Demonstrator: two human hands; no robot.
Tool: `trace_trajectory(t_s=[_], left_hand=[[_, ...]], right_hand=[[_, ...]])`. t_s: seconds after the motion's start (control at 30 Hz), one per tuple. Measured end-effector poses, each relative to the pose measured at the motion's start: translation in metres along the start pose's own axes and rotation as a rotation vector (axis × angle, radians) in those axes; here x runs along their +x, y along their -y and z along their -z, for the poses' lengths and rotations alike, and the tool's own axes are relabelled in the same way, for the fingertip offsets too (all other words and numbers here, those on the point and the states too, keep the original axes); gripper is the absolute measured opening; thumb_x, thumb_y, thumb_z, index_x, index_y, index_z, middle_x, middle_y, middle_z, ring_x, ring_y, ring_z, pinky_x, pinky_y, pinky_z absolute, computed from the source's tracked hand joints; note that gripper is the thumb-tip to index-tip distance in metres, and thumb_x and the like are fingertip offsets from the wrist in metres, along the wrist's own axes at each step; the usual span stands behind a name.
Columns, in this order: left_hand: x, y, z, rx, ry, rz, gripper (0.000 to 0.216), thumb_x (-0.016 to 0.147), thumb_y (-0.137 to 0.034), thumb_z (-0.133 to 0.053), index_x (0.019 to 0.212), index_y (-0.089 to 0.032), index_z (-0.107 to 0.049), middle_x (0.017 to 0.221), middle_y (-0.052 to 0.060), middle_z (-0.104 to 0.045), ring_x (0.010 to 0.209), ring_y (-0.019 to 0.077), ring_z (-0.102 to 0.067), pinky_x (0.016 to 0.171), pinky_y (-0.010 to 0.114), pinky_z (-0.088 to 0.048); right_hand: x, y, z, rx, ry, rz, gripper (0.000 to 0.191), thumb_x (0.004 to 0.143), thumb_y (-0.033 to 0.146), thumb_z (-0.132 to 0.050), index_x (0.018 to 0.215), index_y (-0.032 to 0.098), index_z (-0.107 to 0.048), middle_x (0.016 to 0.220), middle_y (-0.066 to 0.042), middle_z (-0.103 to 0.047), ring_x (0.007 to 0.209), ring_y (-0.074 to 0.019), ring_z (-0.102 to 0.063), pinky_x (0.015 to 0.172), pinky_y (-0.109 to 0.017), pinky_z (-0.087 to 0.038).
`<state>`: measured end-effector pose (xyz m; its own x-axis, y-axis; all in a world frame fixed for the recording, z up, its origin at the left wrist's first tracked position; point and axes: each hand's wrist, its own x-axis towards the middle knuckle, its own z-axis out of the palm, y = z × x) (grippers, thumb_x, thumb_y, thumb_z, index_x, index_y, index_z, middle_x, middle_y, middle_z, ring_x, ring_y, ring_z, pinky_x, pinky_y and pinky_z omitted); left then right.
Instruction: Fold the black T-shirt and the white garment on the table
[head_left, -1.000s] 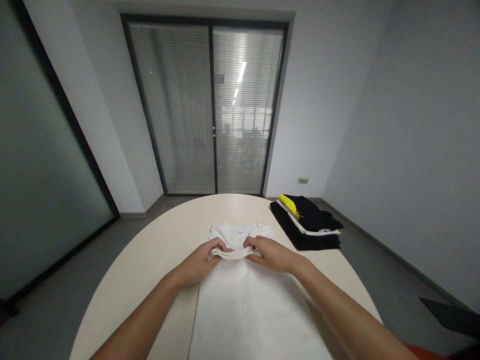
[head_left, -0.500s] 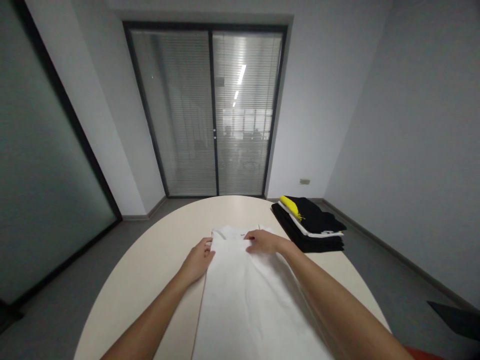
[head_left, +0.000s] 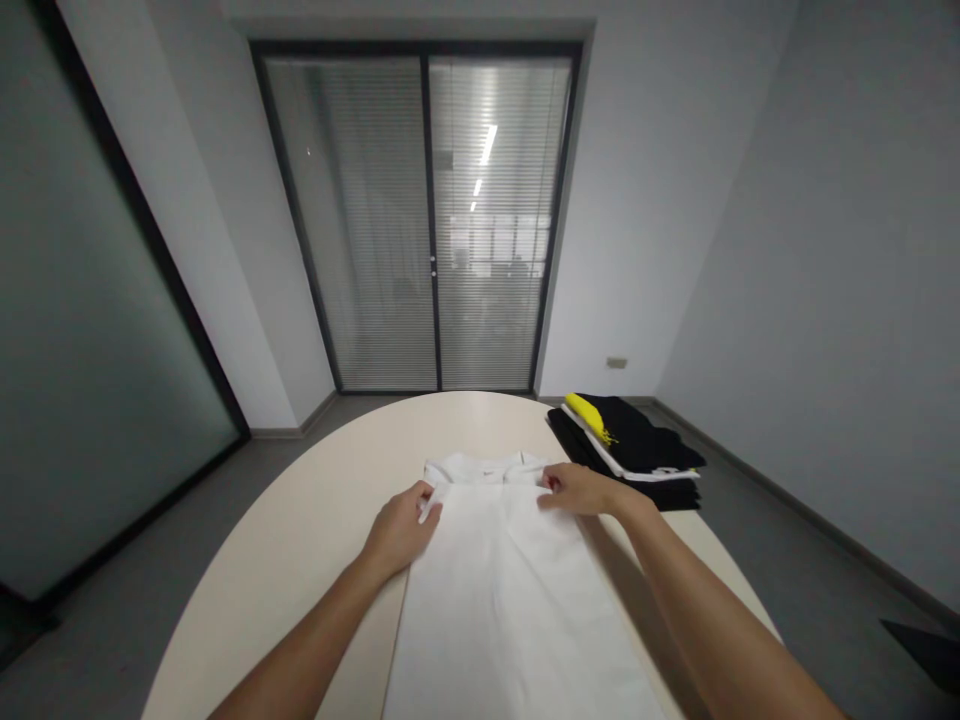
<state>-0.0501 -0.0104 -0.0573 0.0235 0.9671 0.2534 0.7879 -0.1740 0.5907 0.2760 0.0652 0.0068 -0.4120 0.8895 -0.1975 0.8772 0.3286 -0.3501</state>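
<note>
A white garment lies flat in a long strip on the round cream table, reaching from the near edge to the middle. My left hand rests at its far left corner, fingers curled and pinching the cloth edge. My right hand is at the far right corner, its fingers pinched on the cloth there. A second layer of the garment with its collar shows just beyond both hands.
A stack of folded clothes, black with white and a yellow piece on top, sits at the table's far right edge. Behind the table are sliding glass doors with blinds. Grey walls stand on both sides.
The folded edge held bunched between both hands has been laid forward over the collar end. My right hand slid from the middle out to the right corner, and the left hand shifted slightly.
</note>
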Motion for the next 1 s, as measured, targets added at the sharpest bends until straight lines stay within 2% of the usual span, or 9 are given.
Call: trace_trajectory(t_s=[0.1, 0.17, 0.23, 0.37, 0.47, 0.6, 0.67, 0.8, 1.0], left_hand=[[0.011, 0.003, 0.000, -0.004, -0.030, -0.074, 0.034, 0.094, -0.035, -0.047, 0.119, -0.020, -0.065, 0.107, 0.008, -0.072, 0.096, 0.0217, -0.066, 0.088, 0.032, -0.047], [0.026, 0.011, 0.000, -0.063, -0.030, -0.086, 0.042, 0.098, -0.032, -0.037, 0.129, -0.016, -0.062, 0.129, 0.012, -0.066, 0.120, 0.0236, -0.059, 0.104, 0.036, -0.041], [0.045, 0.021, -0.001, -0.093, -0.009, -0.075, 0.047, 0.099, -0.031, -0.033, 0.133, -0.012, -0.060, 0.135, 0.015, -0.062, 0.126, 0.0245, -0.056, 0.109, 0.038, -0.038], [0.075, 0.037, -0.003, -0.092, 0.038, -0.104, 0.043, 0.095, -0.032, -0.044, 0.129, -0.013, -0.064, 0.126, 0.014, -0.069, 0.116, 0.0252, -0.063, 0.104, 0.037, -0.043], [0.087, 0.041, -0.003, -0.090, 0.072, -0.147, 0.033, 0.092, -0.033, -0.052, 0.110, -0.017, -0.074, 0.110, 0.012, -0.074, 0.103, 0.0244, -0.066, 0.096, 0.034, -0.047], [0.096, 0.041, -0.004, -0.081, 0.088, -0.196, 0.027, 0.092, -0.031, -0.053, 0.093, -0.018, -0.076, 0.094, 0.009, -0.075, 0.091, 0.0223, -0.067, 0.085, 0.031, -0.048], [0.101, 0.041, -0.006, -0.071, 0.090, -0.206, 0.025, 0.092, -0.030, -0.054, 0.090, -0.019, -0.076, 0.091, 0.008, -0.074, 0.087, 0.0211, -0.066, 0.082, 0.029, -0.047], [0.104, 0.041, -0.015, -0.026, 0.039, -0.170, 0.017, 0.089, -0.025, -0.059, 0.087, -0.020, -0.075, 0.092, 0.007, -0.072, 0.089, 0.0213, -0.064, 0.084, 0.030, -0.045], [0.097, 0.027, -0.021, 0.036, -0.075, -0.033, 0.015, 0.085, -0.016, -0.062, 0.097, -0.020, -0.070, 0.105, 0.008, -0.067, 0.098, 0.0217, -0.061, 0.091, 0.031, -0.042]], right_hand=[[0.008, -0.005, 0.005, 0.084, 0.046, 0.013, 0.032, 0.072, 0.035, -0.073, 0.099, 0.018, -0.069, 0.098, -0.006, -0.073, 0.084, -0.0213, -0.066, 0.068, -0.026, -0.045], [0.015, -0.003, 0.007, 0.077, 0.008, 0.042, 0.029, 0.075, 0.031, -0.070, 0.101, 0.018, -0.070, 0.099, -0.007, -0.073, 0.085, -0.0201, -0.067, 0.071, -0.025, -0.046], [0.022, 0.004, 0.007, 0.049, -0.059, 0.098, 0.023, 0.081, 0.028, -0.064, 0.100, 0.018, -0.072, 0.099, -0.007, -0.073, 0.086, -0.0193, -0.067, 0.074, -0.024, -0.046], [0.039, 0.033, -0.004, 0.003, -0.119, 0.191, 0.023, 0.087, 0.027, -0.057, 0.100, 0.020, -0.075, 0.098, -0.007, -0.075, 0.084, -0.0188, -0.067, 0.073, -0.025, -0.044], [0.055, 0.060, -0.018, -0.049, -0.168, 0.188, 0.025, 0.091, 0.032, -0.055, 0.100, 0.022, -0.075, 0.100, -0.007, -0.075, 0.087, -0.0210, -0.067, 0.072, -0.027, -0.042], [0.076, 0.086, -0.041, 0.032, -0.209, 0.177, 0.033, 0.095, 0.045, -0.052, 0.100, 0.021, -0.073, 0.102, -0.008, -0.074, 0.088, -0.0207, -0.066, 0.073, -0.028, -0.041], [0.084, 0.090, -0.050, 0.068, -0.207, 0.146, 0.030, 0.093, 0.045, -0.055, 0.097, 0.020, -0.072, 0.100, -0.008, -0.074, 0.087, -0.0205, -0.065, 0.072, -0.028, -0.040], [0.090, 0.090, -0.061, 0.063, -0.187, 0.081, 0.018, 0.090, 0.033, -0.061, 0.090, 0.017, -0.069, 0.097, -0.010, -0.072, 0.090, -0.0215, -0.065, 0.074, -0.028, -0.040], [0.082, 0.093, -0.062, 0.039, -0.267, 0.140, 0.021, 0.091, 0.024, -0.060, 0.110, 0.017, -0.064, 0.105, -0.011, -0.069, 0.095, -0.0202, -0.063, 0.081, -0.028, -0.041]])
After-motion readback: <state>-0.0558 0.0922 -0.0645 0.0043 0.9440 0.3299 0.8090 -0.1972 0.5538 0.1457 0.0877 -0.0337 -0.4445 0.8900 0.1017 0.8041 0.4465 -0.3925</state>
